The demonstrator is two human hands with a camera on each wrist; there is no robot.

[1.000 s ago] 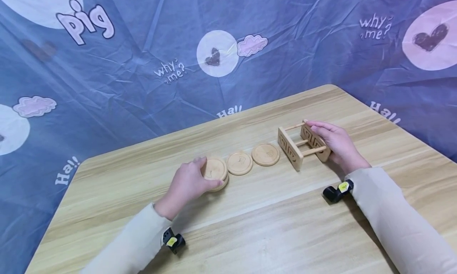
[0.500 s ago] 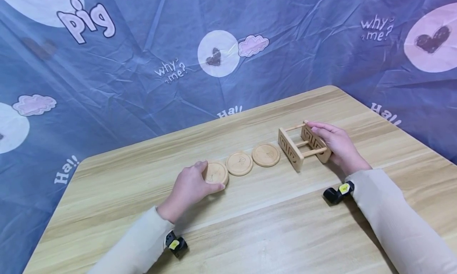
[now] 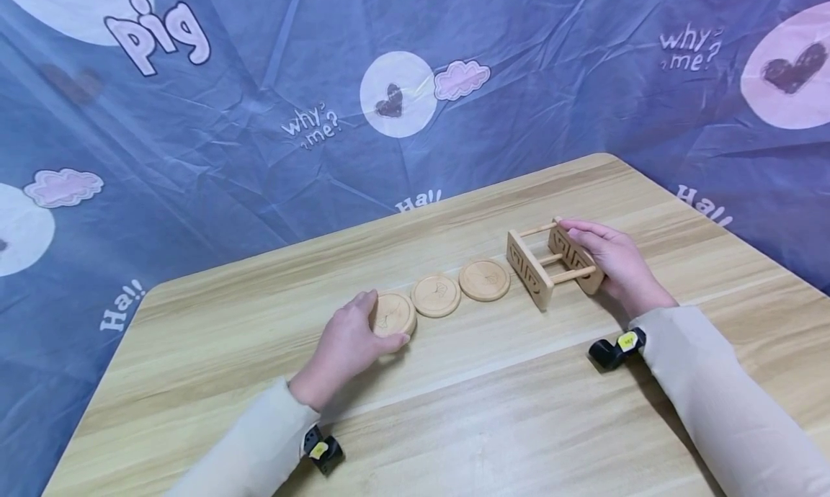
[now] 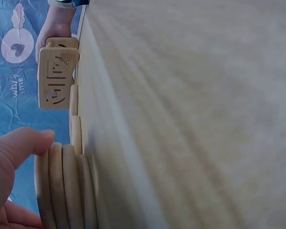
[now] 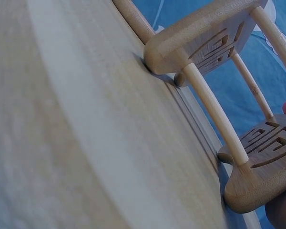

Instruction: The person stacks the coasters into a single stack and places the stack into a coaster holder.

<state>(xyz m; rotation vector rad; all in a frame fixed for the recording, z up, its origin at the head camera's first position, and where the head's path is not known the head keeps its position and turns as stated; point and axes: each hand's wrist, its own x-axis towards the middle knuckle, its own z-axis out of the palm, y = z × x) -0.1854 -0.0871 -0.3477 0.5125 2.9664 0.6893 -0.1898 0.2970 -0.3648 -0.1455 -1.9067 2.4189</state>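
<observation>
My left hand (image 3: 346,342) grips a stack of round wooden coasters (image 3: 395,314) by its edge, thumb at the near side and fingers round the far side. The left wrist view shows several coasters piled in the stack (image 4: 71,186), the lower ones a little out of line. Two more coasters lie flat to its right, a middle coaster (image 3: 436,295) and a right coaster (image 3: 484,280), each with a line drawing. Beyond them stands a wooden coaster rack (image 3: 528,270) with cut-out side panels joined by dowels. My right hand (image 3: 616,263) holds the rack's right panel.
Everything sits on a wood-grain table (image 3: 454,418). Behind it hangs a blue printed cloth (image 3: 246,158). The table's rounded far right corner lies beyond the rack. Each wrist wears a black camera mount.
One second ago the top coaster sat offset from those below; now the stack looks lined up from above. My left hand has shifted slightly with it. My right hand and the rack stay put.
</observation>
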